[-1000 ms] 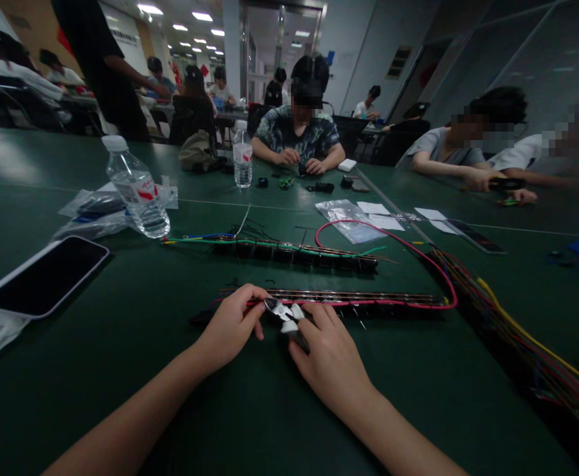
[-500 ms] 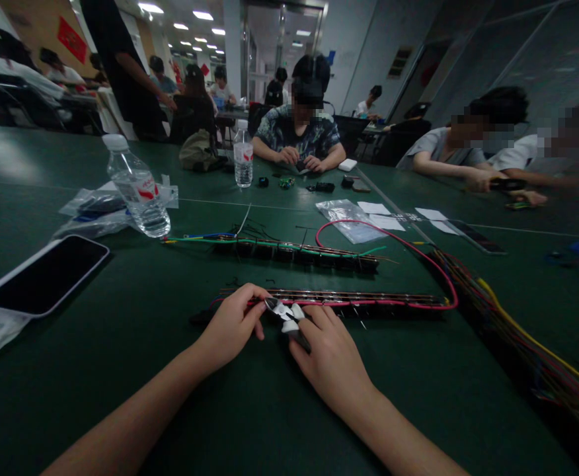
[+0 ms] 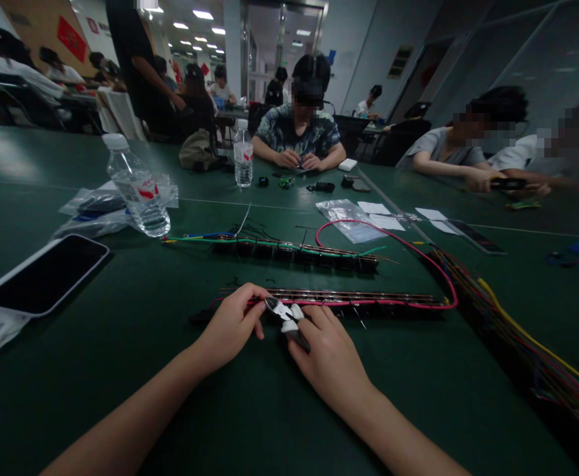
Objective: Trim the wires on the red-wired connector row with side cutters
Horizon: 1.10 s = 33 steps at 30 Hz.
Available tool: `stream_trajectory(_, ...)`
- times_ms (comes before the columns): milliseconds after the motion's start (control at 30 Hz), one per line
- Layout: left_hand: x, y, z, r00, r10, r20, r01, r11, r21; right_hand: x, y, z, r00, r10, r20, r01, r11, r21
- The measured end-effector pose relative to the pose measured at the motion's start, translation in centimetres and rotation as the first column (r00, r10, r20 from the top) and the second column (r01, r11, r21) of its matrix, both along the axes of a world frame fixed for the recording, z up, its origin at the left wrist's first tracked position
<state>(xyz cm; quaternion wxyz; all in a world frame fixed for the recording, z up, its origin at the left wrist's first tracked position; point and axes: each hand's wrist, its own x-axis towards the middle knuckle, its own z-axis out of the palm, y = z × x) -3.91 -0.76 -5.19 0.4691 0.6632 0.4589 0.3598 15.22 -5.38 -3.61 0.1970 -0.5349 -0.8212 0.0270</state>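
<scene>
My right hand (image 3: 333, 354) is wrapped around the grey-and-white handles of a pair of wire cutters (image 3: 282, 311). Their dark jaws point up and left, right against the fingertips of my left hand (image 3: 231, 324). Those left fingers are pinched together over the near wire harness (image 3: 393, 301), a long dark strip with bare-looking rods and a red wire along it. What sits between the fingertips is too small to make out. Thin tie ends stick out from the strip. Behind it lies a second harness (image 3: 294, 251) with a green wire.
A large wire bundle (image 3: 522, 337) runs down the right side. On the left are a phone (image 3: 46, 274), a tilted water bottle (image 3: 138, 188) and plastic bags (image 3: 94, 211). Another bottle (image 3: 243, 158) stands farther back. Across the green table a person (image 3: 299, 125) handles small parts.
My hands and the cutters stay almost still at the near harness. In the background, a standing person in dark clothes has shifted to the right.
</scene>
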Motion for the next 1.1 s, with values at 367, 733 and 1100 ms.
stream_trajectory(367, 0.0, 0.0, 0.0, 1.0, -0.004, -0.024, 0.005, 1.0, 0.016, 0.1, 0.1, -0.1, 1.0, -0.004, 0.004, 0.004, 1.0, 0.002)
stream_trajectory(733, -0.1, 0.0, -0.3, 1.0, -0.01, -0.013, 0.01, 1.0, 0.029, 0.1, 0.5, -0.7, 0.999, -0.007, -0.043, 0.009, 0.999, 0.039)
stream_trajectory(1100, 0.0, 0.0, -0.1, 1.0, -0.008, -0.019, 0.008, 1.0, 0.006, 0.2, 0.8, -1.3, 0.997, -0.064, -0.038, 0.066, 0.995, 0.072)
